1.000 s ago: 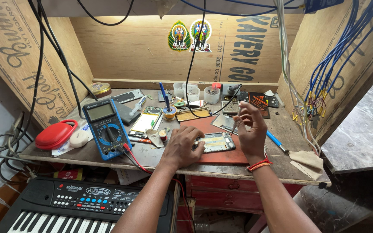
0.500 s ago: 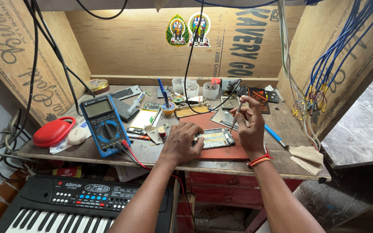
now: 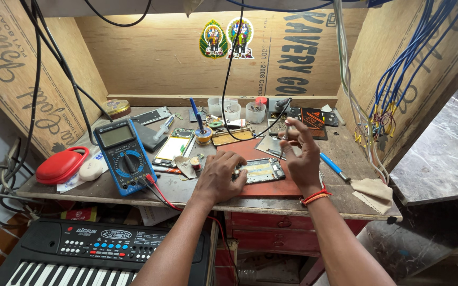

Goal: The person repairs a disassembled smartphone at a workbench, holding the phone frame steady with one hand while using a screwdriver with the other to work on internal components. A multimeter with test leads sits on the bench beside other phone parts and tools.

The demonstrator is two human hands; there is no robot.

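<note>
two hands work over an opened phone (image 3: pixel 258 170) lying on a red mat (image 3: pixel 271 185) on the surface. the left hand (image 3: pixel 219 177) presses flat on the phone's near end, gripping nothing; the right hand (image 3: pixel 300 153), just beside it, pinches a thin tool (image 3: pixel 283 144) above the phone's far end.

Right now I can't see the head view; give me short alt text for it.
A left hand steadies an opened phone on a red mat while the right hand holds a thin tool over it. A blue multimeter stands to the left on the cluttered wooden bench.
</note>
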